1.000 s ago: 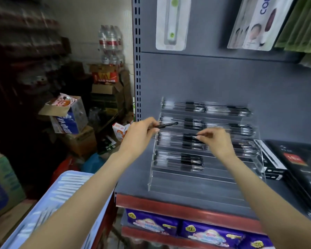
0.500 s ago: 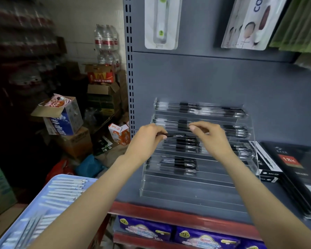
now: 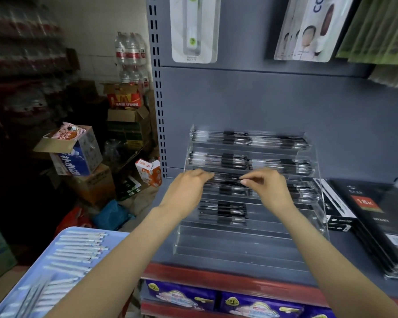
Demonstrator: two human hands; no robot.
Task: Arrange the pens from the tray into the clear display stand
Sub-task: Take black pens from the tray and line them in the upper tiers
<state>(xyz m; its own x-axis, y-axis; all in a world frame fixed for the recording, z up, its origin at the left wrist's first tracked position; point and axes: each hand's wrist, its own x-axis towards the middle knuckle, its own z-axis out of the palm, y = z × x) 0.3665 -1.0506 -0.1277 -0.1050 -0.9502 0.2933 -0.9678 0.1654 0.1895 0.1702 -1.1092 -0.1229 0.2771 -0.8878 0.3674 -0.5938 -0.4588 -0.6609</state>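
Note:
A clear stepped display stand (image 3: pixel 246 239) sits on the grey shelf, its upper tiers filled with black pens (image 3: pixel 234 161). Both hands hold one black pen (image 3: pixel 226 177) level over the third tier. My left hand (image 3: pixel 186 191) pinches its left end, and my right hand (image 3: pixel 267 188) pinches its right end with thumb and forefinger. The lowest tiers hold no pens. A light blue tray (image 3: pixel 122 235) at the lower left carries several pale pens (image 3: pixel 78 251) laid in rows.
Black boxed goods (image 3: pixel 377 223) lie on the shelf right of the stand. Purple packets (image 3: pixel 182 294) fill the shelf below the red edge. Cardboard boxes (image 3: pixel 76 154) and water bottles (image 3: pixel 130 53) are stacked on the left behind the tray. Packaged items hang above.
The pen was in my left hand alone, pointing right. My right hand has taken its other end, and both hands have brought it level at the third tier. The view has shifted left.

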